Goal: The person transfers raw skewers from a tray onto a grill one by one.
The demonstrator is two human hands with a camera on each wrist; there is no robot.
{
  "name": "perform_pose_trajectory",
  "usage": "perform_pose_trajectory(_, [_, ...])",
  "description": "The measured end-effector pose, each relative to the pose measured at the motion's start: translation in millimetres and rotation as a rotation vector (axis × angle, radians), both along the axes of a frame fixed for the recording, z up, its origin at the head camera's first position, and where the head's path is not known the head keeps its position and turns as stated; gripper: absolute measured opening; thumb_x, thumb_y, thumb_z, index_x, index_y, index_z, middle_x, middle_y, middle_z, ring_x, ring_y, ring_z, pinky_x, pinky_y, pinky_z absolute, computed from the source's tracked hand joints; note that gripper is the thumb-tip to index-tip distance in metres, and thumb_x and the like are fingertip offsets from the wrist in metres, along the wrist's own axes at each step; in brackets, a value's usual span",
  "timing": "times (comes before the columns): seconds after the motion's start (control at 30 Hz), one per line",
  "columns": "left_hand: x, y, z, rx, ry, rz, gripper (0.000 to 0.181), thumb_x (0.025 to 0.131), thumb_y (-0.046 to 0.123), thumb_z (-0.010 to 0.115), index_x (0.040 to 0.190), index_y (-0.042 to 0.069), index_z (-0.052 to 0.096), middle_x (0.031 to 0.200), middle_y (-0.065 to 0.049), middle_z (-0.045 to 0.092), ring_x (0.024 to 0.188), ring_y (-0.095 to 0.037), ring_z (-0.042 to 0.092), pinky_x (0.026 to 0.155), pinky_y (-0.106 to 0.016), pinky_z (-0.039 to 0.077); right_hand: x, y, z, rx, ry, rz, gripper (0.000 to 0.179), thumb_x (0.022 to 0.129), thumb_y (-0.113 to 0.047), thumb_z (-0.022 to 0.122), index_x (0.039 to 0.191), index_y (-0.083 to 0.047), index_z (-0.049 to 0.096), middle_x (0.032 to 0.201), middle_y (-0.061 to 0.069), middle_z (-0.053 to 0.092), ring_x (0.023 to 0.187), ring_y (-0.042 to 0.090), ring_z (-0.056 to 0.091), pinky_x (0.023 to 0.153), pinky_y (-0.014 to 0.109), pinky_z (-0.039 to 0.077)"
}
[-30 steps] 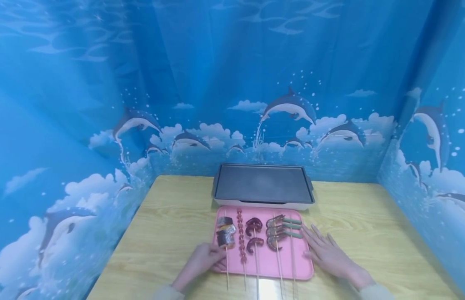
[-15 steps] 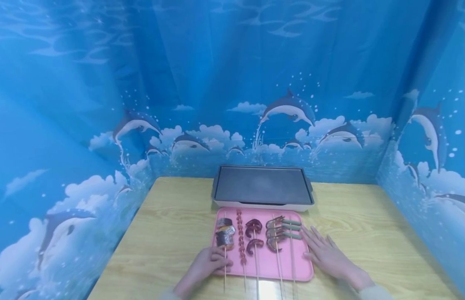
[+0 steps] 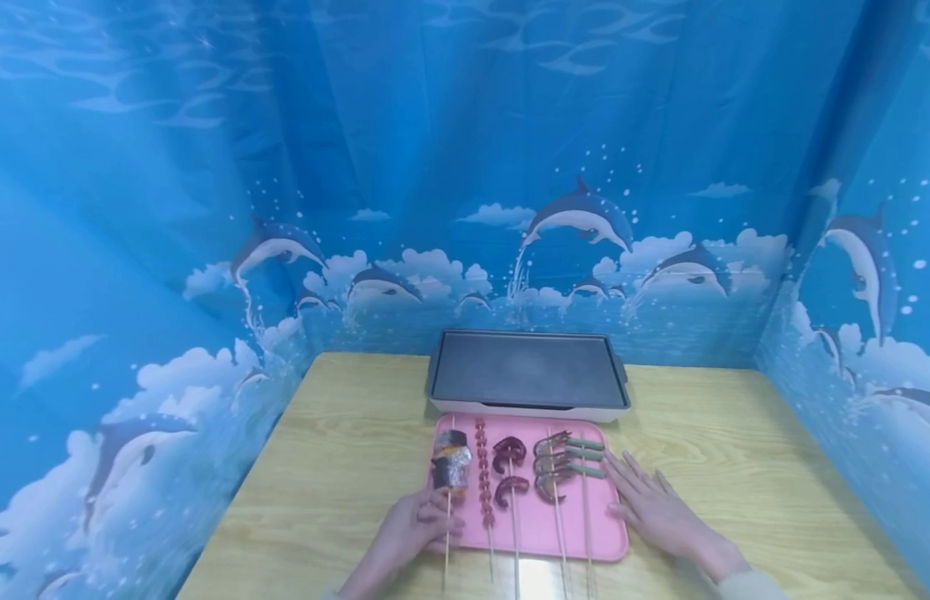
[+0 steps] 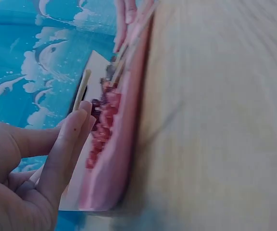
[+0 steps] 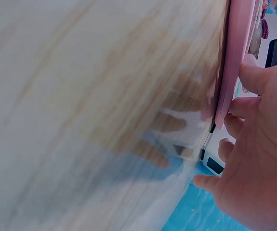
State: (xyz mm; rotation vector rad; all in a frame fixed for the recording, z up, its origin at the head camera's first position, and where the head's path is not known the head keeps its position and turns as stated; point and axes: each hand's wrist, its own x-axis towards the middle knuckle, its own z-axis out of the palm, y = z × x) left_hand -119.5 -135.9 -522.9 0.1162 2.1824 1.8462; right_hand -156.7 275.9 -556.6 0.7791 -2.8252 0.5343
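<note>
Left hand (image 3: 415, 523) pinches one skewer (image 3: 452, 472); tray (image 3: 537, 527) holds others (image 3: 483, 477).

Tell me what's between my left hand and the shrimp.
The head view shows the red skewer, then the skewer of dark curls, on the pink tray.

The right hand (image 5: 256, 139) touches the edge of the pink tray (image 5: 235, 53) (fingers (image 5: 244, 107) spread apart) on the wood-grained table (image 5: 90, 91).
</note>
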Motion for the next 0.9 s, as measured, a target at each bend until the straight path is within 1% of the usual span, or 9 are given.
perform_pose_trajectory(0.13, [-5.8,-2.1,14.8,-0.012,0.041,-0.010,0.038,0.090,0.004,0.072,0.122,-0.012,0.059,0.105,-0.023,0.072,0.087,-0.034,0.073,0.069,-0.034,0.064,0.8,1,2.5,-0.002,-0.002,0.003,0.063,0.102,-0.036,0.058,0.155,-0.009,0.039,0.160,0.015,0.037,0.153,0.034,0.017,0.105,0.081,0.025])
perform_pose_trajectory(0.2, [-10.7,-2.4,22.7,-0.030,0.051,-0.016,0.041,0.091,0.007,0.073,0.125,-0.010,0.059,0.107,-0.022,0.072,0.088,-0.034,0.073,0.069,-0.033,0.064,0.9,0,3.7,-0.014,0.004,0.001,0.063,0.101,-0.036,0.059,0.155,-0.009,0.041,0.159,0.016,0.038,0.149,0.040,0.026,0.105,0.081,0.024])
perform_pose_trajectory(0.27, [-16.7,-1.8,30.2,-0.049,0.058,-0.020,0.045,0.091,0.011,0.074,0.128,-0.009,0.058,0.106,-0.020,0.073,0.088,-0.033,0.073,0.070,-0.033,0.064,0.7,0,4.0,-0.017,0.002,0.001,0.063,0.101,-0.037,0.058,0.155,-0.010,0.040,0.159,0.015,0.038,0.149,0.040,0.026,0.105,0.081,0.025])
perform_pose_trajectory(0.4, [-31.0,0.1,44.1,-0.080,0.092,-0.030,0.052,0.091,0.013,0.074,0.133,-0.010,0.054,0.105,-0.016,0.072,0.086,-0.031,0.073,0.072,-0.033,0.063,-0.3,2,1.0,-0.004,-0.009,-0.001,0.063,0.103,-0.037,0.056,0.157,-0.011,0.037,0.161,0.013,0.036,0.155,0.025,0.012,0.104,0.081,0.024])
perform_pose_trajectory(0.43, [-34.6,0.8,47.4,-0.081,0.091,-0.028,0.053,0.091,0.013,0.074,0.134,-0.010,0.054,0.105,-0.015,0.072,0.087,-0.031,0.073,0.073,-0.033,0.063,-0.1,2,1.9,-0.002,0.000,-0.004,0.062,0.102,-0.038,0.057,0.155,-0.010,0.040,0.159,0.015,0.038,0.154,0.028,0.016,0.104,0.081,0.026])
perform_pose_trajectory(0.5, [-42.6,1.7,53.6,-0.084,0.104,-0.029,0.048,0.092,0.011,0.072,0.132,-0.011,0.055,0.104,-0.017,0.072,0.087,-0.033,0.073,0.073,-0.033,0.064,-0.7,3,-0.5,0.001,-0.022,-0.003,0.062,0.103,-0.038,0.055,0.157,-0.011,0.037,0.161,0.014,0.035,0.156,0.020,0.007,0.105,0.081,0.023])
perform_pose_trajectory(0.57, [-50.9,2.5,59.2,-0.085,0.107,-0.022,0.043,0.093,0.008,0.070,0.130,-0.011,0.056,0.104,-0.019,0.073,0.086,-0.034,0.073,0.074,-0.034,0.064,-1.6,3,-1.6,-0.003,-0.016,0.001,0.062,0.103,-0.038,0.055,0.156,-0.009,0.038,0.160,0.014,0.036,0.156,0.022,0.008,0.105,0.081,0.023])
perform_pose_trajectory(0.67, [-64.4,3.6,64.7,-0.089,0.116,-0.009,0.037,0.094,0.003,0.068,0.127,-0.011,0.058,0.106,-0.023,0.072,0.087,-0.035,0.073,0.075,-0.035,0.064,-1.5,2,-1.9,-0.006,-0.022,0.010,0.062,0.104,-0.037,0.054,0.157,-0.010,0.037,0.161,0.014,0.035,0.156,0.021,0.007,0.105,0.081,0.022])
perform_pose_trajectory(0.9, [-99.1,7.4,71.4,-0.104,0.087,0.034,0.024,0.095,-0.001,0.064,0.117,-0.010,0.062,0.112,-0.027,0.070,0.089,-0.035,0.073,0.080,-0.040,0.063,1.8,-1,1.9,-0.020,-0.020,-0.004,0.061,0.102,-0.036,0.057,0.155,-0.010,0.041,0.159,0.015,0.039,0.151,0.036,0.023,0.105,0.081,0.024])
